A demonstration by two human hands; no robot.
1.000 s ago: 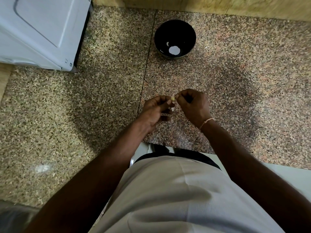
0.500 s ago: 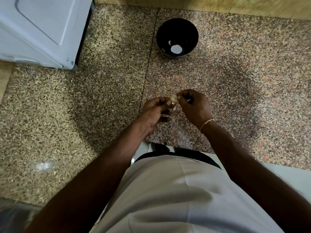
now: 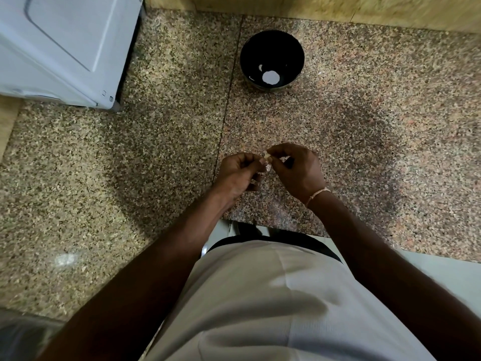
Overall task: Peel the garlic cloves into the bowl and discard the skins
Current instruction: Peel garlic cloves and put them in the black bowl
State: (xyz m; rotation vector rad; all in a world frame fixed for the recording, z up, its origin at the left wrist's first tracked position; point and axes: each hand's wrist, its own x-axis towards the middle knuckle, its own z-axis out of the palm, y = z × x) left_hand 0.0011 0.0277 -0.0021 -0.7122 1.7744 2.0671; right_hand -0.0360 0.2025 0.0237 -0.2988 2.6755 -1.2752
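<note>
**Both hands pinch one garlic clove above the worktop**

Head view: The left hand and the right hand meet over the speckled granite worktop, a little in from its near edge. Between their fingertips sits a small pale garlic clove. The left hand has its fingers curled and holds the clove with thumb and forefinger. The right hand is also curled, and its thumb and forefinger pinch the same clove from the other side. So both hands are closed around this one clove, and the clove is in the air, not lying on the stone. Whether its skin is partly off, I cannot tell, because it is too small. A thin bracelet goes around the right wrist.

The black bowl stands upright on the worktop close to the far edge, well apart from the hands. On its bottom there are two pale spots; they may be peeled garlic or only a reflection of light, and the picture does not decide this.

At the far left corner a white appliance stands on the worktop. Along the far edge runs a wooden wall. At the near edge, the person's light shirt fills the lower part of the picture.
</note>
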